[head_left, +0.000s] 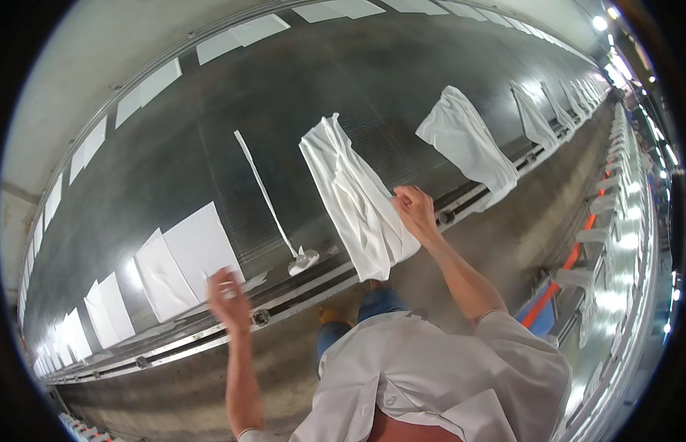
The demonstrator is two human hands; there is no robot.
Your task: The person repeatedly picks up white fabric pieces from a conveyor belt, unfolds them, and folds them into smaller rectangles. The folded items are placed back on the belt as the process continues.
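A crumpled white cloth lies across the near edge of a long dark table, its lower end hanging over the rail. Beside its right edge is my right hand, fingers curled in; whether they pinch anything is hidden. My left hand is smeared by motion near flat white sheets, with a small white patch showing at its fingers. Between my hands, a narrow wooden-looking white stick lies on the table, a small bunched white piece at its near end.
The dark table curves away both ways, with a metal rail along its near edge. More white cloths lie to the right, and flat white sheets to the left and along the far edge. Behind me runs an orange bar beside hanging white pieces.
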